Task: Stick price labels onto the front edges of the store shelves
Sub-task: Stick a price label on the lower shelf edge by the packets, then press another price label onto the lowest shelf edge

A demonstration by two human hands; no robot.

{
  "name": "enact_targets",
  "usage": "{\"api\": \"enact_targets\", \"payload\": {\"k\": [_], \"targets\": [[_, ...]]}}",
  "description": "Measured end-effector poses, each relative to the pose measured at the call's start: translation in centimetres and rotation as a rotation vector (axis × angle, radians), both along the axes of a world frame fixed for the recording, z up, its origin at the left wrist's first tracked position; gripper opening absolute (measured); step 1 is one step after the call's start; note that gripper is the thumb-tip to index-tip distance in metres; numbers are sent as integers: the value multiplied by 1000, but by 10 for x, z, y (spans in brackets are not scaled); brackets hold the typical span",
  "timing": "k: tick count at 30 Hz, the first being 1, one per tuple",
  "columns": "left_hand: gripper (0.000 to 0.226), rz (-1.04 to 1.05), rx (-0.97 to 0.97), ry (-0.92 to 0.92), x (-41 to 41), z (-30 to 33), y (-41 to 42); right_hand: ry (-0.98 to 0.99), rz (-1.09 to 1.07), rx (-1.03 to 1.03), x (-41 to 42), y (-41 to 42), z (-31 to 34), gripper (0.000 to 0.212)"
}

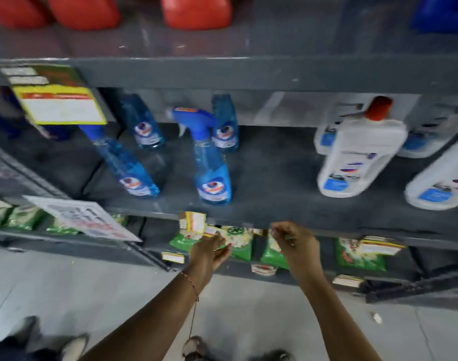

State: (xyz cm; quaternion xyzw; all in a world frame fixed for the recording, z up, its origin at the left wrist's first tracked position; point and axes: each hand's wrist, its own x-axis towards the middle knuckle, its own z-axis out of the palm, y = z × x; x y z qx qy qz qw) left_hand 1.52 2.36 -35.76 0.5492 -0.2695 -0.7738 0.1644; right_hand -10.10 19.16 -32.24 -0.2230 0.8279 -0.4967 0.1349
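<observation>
A dark grey shelf holds blue spray bottles, and its front edge (313,230) runs across the middle of the view. A yellow-and-white price label (192,222) hangs on that edge. Just below it, my left hand (209,252) holds a small label (211,231) at its fingertips. To the right, my right hand (291,242) reaches up to the same edge with its fingers pinched together; I cannot make out what is between them. The picture is blurred.
Blue spray bottles (212,173) and white bottles (358,155) stand on the shelf. Green packets (272,252) fill the shelf below, with more labels (172,257) on its edge. A tilted paper sign (82,220) juts out at left. Red containers (196,11) sit on top.
</observation>
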Motion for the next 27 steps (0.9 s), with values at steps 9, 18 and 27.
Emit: {"api": "enact_targets", "payload": {"k": [9,18,27], "targets": [[17,-177,-179,68,60,2,-93,256,368,212,57,-172,3,30],[9,-365,-733,-235,87,0,-121,253,270,333,84,-172,-13,10],[8,-451,-991,-339,88,26,-149,339,157,543,103,-192,-10,20]]}}
